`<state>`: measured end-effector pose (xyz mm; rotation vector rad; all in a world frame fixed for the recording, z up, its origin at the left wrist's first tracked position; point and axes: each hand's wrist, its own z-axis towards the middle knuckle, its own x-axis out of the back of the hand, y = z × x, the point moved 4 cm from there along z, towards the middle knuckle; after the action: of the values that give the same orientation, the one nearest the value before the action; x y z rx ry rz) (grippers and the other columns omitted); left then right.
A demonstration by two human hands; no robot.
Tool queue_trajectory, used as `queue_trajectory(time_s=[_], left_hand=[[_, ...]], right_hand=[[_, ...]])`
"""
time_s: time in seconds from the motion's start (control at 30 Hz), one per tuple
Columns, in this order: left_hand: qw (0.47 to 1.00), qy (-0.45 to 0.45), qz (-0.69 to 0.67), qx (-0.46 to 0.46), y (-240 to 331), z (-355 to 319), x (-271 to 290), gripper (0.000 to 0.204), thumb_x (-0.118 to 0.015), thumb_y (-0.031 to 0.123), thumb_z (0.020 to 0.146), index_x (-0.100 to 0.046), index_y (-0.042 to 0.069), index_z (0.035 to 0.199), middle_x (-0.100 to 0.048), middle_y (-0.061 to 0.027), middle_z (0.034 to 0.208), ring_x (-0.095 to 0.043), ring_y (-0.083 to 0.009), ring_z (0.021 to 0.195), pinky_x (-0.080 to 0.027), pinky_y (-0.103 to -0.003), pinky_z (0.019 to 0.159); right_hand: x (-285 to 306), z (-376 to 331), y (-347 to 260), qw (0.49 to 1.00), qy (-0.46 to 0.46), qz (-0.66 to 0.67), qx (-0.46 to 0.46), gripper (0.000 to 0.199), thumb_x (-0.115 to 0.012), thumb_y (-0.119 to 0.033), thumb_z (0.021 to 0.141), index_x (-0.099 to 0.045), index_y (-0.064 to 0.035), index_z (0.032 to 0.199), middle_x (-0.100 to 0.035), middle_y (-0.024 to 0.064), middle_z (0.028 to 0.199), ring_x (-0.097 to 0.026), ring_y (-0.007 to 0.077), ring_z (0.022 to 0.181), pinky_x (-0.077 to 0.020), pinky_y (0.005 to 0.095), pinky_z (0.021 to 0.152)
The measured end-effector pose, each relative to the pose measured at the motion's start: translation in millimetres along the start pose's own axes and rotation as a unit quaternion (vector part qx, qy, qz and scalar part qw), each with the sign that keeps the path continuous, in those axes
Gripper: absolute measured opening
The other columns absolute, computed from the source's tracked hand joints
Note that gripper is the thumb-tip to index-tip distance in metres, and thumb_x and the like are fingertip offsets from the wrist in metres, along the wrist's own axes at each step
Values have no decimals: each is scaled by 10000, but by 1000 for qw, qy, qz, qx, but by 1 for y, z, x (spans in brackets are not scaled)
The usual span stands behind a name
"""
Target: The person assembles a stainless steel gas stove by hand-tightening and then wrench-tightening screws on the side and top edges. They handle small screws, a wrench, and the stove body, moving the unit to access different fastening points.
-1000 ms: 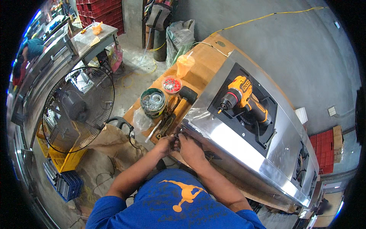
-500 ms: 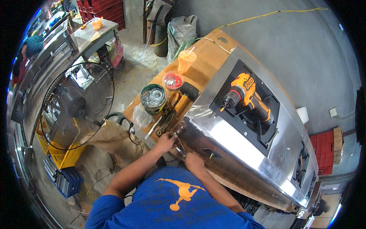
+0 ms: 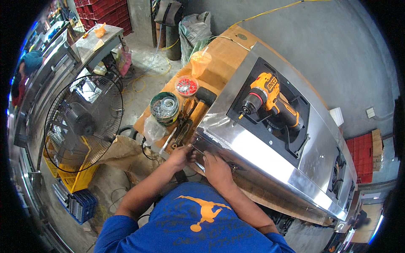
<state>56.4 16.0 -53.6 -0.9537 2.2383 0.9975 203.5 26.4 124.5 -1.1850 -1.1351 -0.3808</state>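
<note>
A long stainless steel stove casing (image 3: 261, 156) lies on a wooden table (image 3: 223, 55). My left hand (image 3: 181, 155) and my right hand (image 3: 216, 166) meet at its near left corner. The left hand's fingers pinch the corner edge. The right hand's fingers curl onto the front panel beside it, and what lies under them is hidden. An orange and black cordless drill (image 3: 270, 99) rests in the black recess on top of the casing, apart from both hands.
Left of the casing on the table are a round tin of screws (image 3: 164, 107), a red bowl of small parts (image 3: 186, 86), a black mallet (image 3: 203, 98), pliers (image 3: 183, 126) and a plastic bag (image 3: 154, 128). A floor fan (image 3: 82, 120), yellow crate (image 3: 71, 177) and brown sack (image 3: 126, 152) stand at left.
My right hand dropped a little below the corner, then came back up against it. My left hand has stayed at the corner. The drill has not moved.
</note>
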Motion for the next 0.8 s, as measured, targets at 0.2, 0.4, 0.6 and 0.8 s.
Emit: queue_trajectory(time_s=[0.2,0.4,0.6,0.8], left_hand=[[999,-6,-54,7,-7,4,-4,265,-510,296,1030,-575,40,1028,-612,-59,871,-597,-199,782,-521,-361,727],[996,56,35,-57,-6,9,1,219,-568,263,1004,-573,44,1008,-618,-61,890,-613,-187,753,-539,-353,688],[957,114,230,-138,3,3,-7,290,-606,254,987,-568,-2,1117,-647,-66,945,-620,-150,747,-548,-325,626],[979,101,126,-126,-5,-9,-10,249,-557,236,1011,-560,-1,1087,-610,-65,884,-644,-181,724,-529,-304,594]], right_hand=[[12,12,-13,999,-46,-12,-11,297,-483,-197,978,-601,-4,1171,-645,257,1025,-633,436,925,-521,499,806],[-7,6,17,972,-208,-68,-84,262,-521,-180,951,-552,9,1129,-633,324,1029,-639,453,999,-521,526,845],[-64,1,55,970,-212,-71,-98,289,-540,-164,929,-507,43,1128,-645,331,997,-652,472,966,-524,550,837],[-19,-14,35,968,-226,-46,-96,285,-405,-122,962,-513,45,1167,-625,293,1085,-659,453,954,-528,534,849]])
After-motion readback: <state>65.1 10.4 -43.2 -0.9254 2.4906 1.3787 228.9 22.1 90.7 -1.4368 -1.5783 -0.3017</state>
